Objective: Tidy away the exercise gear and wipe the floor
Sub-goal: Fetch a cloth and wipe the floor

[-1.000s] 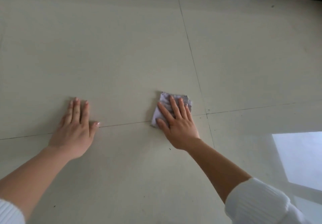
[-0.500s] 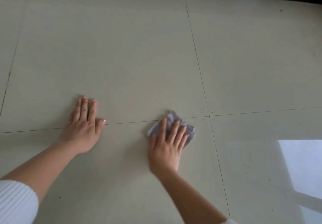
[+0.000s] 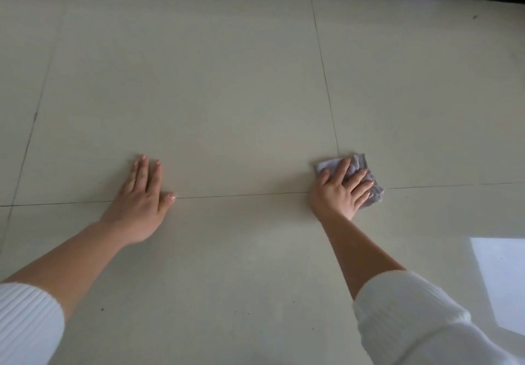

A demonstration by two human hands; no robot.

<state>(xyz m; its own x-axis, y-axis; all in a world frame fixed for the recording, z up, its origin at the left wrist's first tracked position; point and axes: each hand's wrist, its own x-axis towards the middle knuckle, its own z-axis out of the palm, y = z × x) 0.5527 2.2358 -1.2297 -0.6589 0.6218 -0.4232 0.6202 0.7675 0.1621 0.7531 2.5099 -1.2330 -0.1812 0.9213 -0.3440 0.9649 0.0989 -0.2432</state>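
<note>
I see the right hand pressing a grey cloth onto the tiled floor — fingers spread; left hand flat, fingers together.

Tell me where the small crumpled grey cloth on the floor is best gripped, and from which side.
Pinch the far-right edge of the small crumpled grey cloth, from above on the right. It lies pressed on the pale tiled floor under the flat right hand; that wrinkled edge sticks out, offering folds to catch.
</note>
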